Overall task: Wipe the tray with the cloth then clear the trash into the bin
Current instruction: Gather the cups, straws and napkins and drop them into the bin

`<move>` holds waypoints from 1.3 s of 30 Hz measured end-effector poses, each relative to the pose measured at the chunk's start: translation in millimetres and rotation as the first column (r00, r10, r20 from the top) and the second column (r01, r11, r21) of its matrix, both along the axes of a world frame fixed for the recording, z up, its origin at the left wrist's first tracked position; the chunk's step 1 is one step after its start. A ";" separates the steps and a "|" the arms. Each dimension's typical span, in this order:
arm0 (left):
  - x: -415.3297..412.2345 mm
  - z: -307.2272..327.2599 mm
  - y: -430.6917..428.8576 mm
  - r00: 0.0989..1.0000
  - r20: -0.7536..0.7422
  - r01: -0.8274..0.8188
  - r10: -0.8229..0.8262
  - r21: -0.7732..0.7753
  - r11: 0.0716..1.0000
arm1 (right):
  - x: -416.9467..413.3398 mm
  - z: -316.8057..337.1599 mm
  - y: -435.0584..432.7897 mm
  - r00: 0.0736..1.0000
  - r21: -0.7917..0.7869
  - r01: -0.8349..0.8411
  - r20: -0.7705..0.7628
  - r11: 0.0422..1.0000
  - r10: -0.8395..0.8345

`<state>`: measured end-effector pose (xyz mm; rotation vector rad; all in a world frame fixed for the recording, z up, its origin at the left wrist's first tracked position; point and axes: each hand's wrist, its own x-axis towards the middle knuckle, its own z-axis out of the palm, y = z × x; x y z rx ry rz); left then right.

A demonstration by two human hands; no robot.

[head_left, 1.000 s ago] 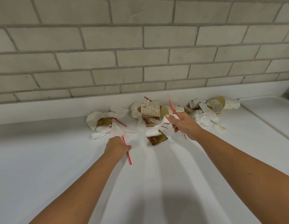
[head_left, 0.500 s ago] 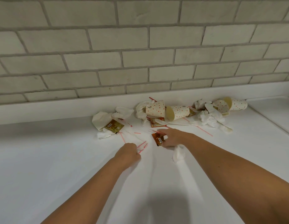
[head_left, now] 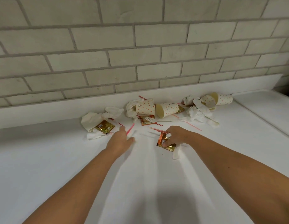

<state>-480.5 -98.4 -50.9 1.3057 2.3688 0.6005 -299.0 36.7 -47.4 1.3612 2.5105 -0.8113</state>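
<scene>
we're on the clearing step: right hand [head_left: 177, 136] pinches a sachet [head_left: 164, 140], left hand [head_left: 119, 141] spread flat by a straw [head_left: 130, 129]. next we need a pinch on that straw.

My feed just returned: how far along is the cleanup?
Done: no sign of finished wiping or clearing. In hand: the right hand grips a gold-and-orange foil sauce packet; the open left hand reaches toward thin red plastic straws. Left: dotted paper cups, crumpled white napkins, a white plastic fork.
</scene>
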 end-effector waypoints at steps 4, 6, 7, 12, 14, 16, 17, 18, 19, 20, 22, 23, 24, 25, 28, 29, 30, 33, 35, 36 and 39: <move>-14.4 -15.7 10.7 0.988 -0.083 -0.141 0.133 -0.095 0.985 | 11.7 5.0 -6.2 0.992 -0.047 0.041 -0.114 0.998 -0.046; -12.4 -18.9 13.2 0.977 -0.191 -0.112 0.094 -0.084 0.990 | 17.7 9.9 -7.0 0.983 -0.078 0.065 -0.168 0.995 -0.077; -9.3 -19.0 13.7 0.973 -0.219 -0.085 0.070 -0.063 0.994 | 20.8 12.0 -6.0 0.977 -0.090 0.074 -0.192 0.993 -0.091; 15.1 0.8 20.0 0.970 -0.244 0.054 0.004 0.227 0.972 | 42.9 26.9 -8.1 0.938 -0.163 0.120 -0.305 0.979 -0.165; 29.8 20.7 23.9 0.979 -0.206 0.080 -0.006 0.354 0.932 | 53.7 33.0 -10.5 0.922 -0.183 0.138 -0.337 0.973 -0.194; 47.4 43.6 26.2 0.993 -0.114 0.077 -0.027 0.461 0.884 | 64.5 36.2 -11.5 0.908 -0.174 0.156 -0.363 0.972 -0.210; 57.4 54.0 27.4 0.997 -0.067 0.070 -0.041 0.506 0.860 | 71.0 37.8 -12.2 0.901 -0.171 0.168 -0.373 0.971 -0.221; 67.6 62.6 29.0 0.998 -0.022 0.063 -0.061 0.546 0.836 | 78.0 39.1 -12.7 0.895 -0.168 0.178 -0.382 0.970 -0.230; 77.8 69.8 30.5 0.995 0.028 0.061 -0.094 0.577 0.815 | 85.4 40.8 -13.6 0.889 -0.170 0.190 -0.389 0.967 -0.243; 87.2 73.9 34.3 0.987 0.087 0.057 -0.136 0.600 0.798 | 93.9 42.1 -13.8 0.881 -0.175 0.205 -0.396 0.963 -0.260; 111.6 78.4 46.2 0.937 0.246 0.048 -0.248 0.612 0.790 | 117.3 46.7 -15.4 0.865 -0.174 0.243 -0.407 0.954 -0.294; 120.5 79.1 50.1 0.898 0.335 0.030 -0.286 0.602 0.798 | 125.2 48.4 -15.7 0.864 -0.167 0.253 -0.405 0.953 -0.300; 131.5 79.4 53.9 0.854 0.415 0.014 -0.313 0.583 0.812 | 134.7 50.4 -15.8 0.860 -0.165 0.268 -0.402 0.949 -0.312; 148.2 80.3 57.4 0.815 0.477 0.018 -0.330 0.548 0.836 | 149.9 52.9 -16.4 0.850 -0.169 0.290 -0.407 0.942 -0.335; 203.1 78.2 66.2 0.736 0.585 0.058 -0.339 0.445 0.893 | 199.9 59.7 -19.4 0.821 -0.164 0.369 -0.404 0.915 -0.404; 217.9 76.4 67.4 0.724 0.603 0.071 -0.336 0.420 0.905 | 213.3 60.8 -20.0 0.814 -0.157 0.390 -0.402 0.907 -0.419; 236.7 72.6 71.2 0.707 0.621 0.088 -0.339 0.399 0.913 | 231.1 61.1 -20.9 0.799 -0.159 0.419 -0.404 0.894 -0.446; 296.8 62.4 79.8 0.617 0.705 0.145 -0.351 0.337 0.930 | 286.6 59.0 -24.4 0.717 -0.230 0.489 -0.444 0.841 -0.538; 340.3 56.5 82.8 0.544 0.752 0.196 -0.373 0.319 0.927 | 324.6 57.7 -30.5 0.637 -0.288 0.530 -0.485 0.798 -0.598; 360.8 53.3 83.2 0.497 0.778 0.223 -0.384 0.313 0.923 | 341.8 57.0 -34.0 0.597 -0.310 0.551 -0.503 0.775 -0.626; 422.5 45.9 78.5 0.404 0.815 0.316 -0.416 0.303 0.899 | 399.2 48.0 -42.5 0.456 -0.375 0.631 -0.528 0.679 -0.716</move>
